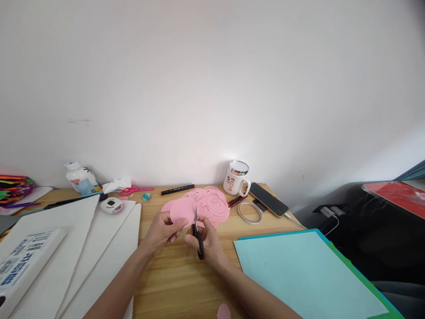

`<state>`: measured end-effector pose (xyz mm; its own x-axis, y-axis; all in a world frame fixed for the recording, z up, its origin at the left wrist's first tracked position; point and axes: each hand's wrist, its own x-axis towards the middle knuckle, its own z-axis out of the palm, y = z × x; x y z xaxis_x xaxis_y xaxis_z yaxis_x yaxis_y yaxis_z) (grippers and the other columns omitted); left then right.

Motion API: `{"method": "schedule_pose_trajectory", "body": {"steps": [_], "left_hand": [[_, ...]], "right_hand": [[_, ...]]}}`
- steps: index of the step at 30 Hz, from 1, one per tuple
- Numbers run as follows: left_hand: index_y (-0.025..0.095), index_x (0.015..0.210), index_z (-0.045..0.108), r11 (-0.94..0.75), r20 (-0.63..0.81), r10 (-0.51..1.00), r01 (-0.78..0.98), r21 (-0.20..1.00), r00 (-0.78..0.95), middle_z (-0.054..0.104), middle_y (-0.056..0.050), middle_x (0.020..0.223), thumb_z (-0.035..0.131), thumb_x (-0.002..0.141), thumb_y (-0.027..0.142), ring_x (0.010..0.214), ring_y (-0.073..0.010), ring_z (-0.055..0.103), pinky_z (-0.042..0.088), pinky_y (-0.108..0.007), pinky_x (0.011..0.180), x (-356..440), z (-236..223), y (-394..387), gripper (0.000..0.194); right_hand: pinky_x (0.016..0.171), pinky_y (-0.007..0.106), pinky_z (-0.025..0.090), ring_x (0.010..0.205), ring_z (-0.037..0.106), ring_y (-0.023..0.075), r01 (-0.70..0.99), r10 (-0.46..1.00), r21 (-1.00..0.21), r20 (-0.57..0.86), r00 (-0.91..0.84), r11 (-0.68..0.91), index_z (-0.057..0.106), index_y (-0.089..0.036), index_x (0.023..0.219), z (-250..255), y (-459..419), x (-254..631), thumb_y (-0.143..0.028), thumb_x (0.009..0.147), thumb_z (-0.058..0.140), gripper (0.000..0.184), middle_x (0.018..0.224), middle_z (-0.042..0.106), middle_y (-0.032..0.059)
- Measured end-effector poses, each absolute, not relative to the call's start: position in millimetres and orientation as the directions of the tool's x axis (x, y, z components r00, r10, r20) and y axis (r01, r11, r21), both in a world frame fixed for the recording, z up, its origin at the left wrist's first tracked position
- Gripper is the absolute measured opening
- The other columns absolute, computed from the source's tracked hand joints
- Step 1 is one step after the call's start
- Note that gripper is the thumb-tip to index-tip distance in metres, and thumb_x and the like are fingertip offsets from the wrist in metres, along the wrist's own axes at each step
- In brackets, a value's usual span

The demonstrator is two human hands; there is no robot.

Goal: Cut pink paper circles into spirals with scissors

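My left hand (166, 229) pinches a round piece of pink paper (182, 210) by its lower left edge, above the wooden desk. In my right hand (208, 241) is a pair of black-handled scissors (198, 241), blades pointing up at the right edge of the pink paper. Whether the blades are cutting into it I cannot tell. Just behind lies a pile of pink paper circles and spirals (217, 206), partly hidden by the held piece. A small pink paper scrap (223, 311) rests near the front edge of the view.
At the back stand a white mug (236, 178) and a white bottle (81, 178). A black marker (178, 190), pink scissors (136, 190), a tape ring (249, 213) and a phone (268, 199) lie around. Light blue sheets (305, 270) are at right, white sheets (109, 266) at left.
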<state>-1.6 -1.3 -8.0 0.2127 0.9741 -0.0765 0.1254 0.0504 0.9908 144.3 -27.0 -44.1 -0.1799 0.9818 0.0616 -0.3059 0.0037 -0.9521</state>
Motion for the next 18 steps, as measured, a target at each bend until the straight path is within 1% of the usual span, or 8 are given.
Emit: {"method": "schedule_pose_trajectory", "body": {"steps": [3, 7, 14, 18], "left_hand": [[0.016, 0.045, 0.046, 0.032, -0.059, 0.975, 0.127, 0.991, 0.215, 0.042, 0.006, 0.034, 0.066, 0.065, 0.042, 0.031, -0.0043, 0.031, 0.019, -0.018, 0.034, -2.2, -8.4, -0.6, 0.039], [0.017, 0.051, 0.047, 0.022, -0.042, 0.976, 0.096, 0.995, 0.214, 0.042, 0.007, 0.035, 0.066, 0.066, 0.043, 0.032, -0.0045, 0.030, 0.019, -0.018, 0.035, -1.3, -7.4, -0.6, 0.035], [0.016, 0.055, 0.051, 0.011, -0.029, 0.979, 0.088, 0.996, 0.202, 0.040, 0.008, 0.035, 0.067, 0.066, 0.042, 0.034, -0.0047, 0.028, 0.018, -0.019, 0.037, -2.4, -4.4, -0.5, 0.033], [0.016, 0.054, 0.051, 0.004, -0.017, 0.983, 0.071, 0.997, 0.184, 0.039, 0.008, 0.034, 0.068, 0.065, 0.041, 0.033, -0.0041, 0.028, 0.018, -0.019, 0.037, -4.0, -3.0, 0.6, 0.033]], "right_hand": [[0.046, 0.020, 0.029, 0.051, 0.037, 0.0087, -0.301, 0.978, -0.954, 0.064, -0.199, 0.001, 0.043, -0.021, 0.094, -43.2, -26.8, 145.6, -0.034, 0.058, 0.077, 0.051, 0.058, 0.047, -0.0083], [0.044, 0.019, 0.027, 0.047, 0.034, 0.0073, -0.294, 0.976, -0.956, 0.065, -0.209, 0.000, 0.044, -0.020, 0.094, -41.5, -27.9, 147.1, -0.034, 0.060, 0.076, 0.049, 0.056, 0.045, -0.0093], [0.041, 0.019, 0.030, 0.044, 0.040, 0.0087, -0.260, 0.980, -0.965, 0.059, -0.188, 0.008, 0.043, -0.021, 0.093, -41.7, -27.6, 146.4, -0.037, 0.061, 0.074, 0.048, 0.052, 0.048, -0.0094], [0.040, 0.019, 0.029, 0.040, 0.038, 0.0079, -0.291, 0.976, -0.957, 0.054, -0.210, -0.010, 0.042, -0.022, 0.094, -43.9, -26.9, 146.0, -0.037, 0.061, 0.074, 0.048, 0.049, 0.045, -0.0109]]}}
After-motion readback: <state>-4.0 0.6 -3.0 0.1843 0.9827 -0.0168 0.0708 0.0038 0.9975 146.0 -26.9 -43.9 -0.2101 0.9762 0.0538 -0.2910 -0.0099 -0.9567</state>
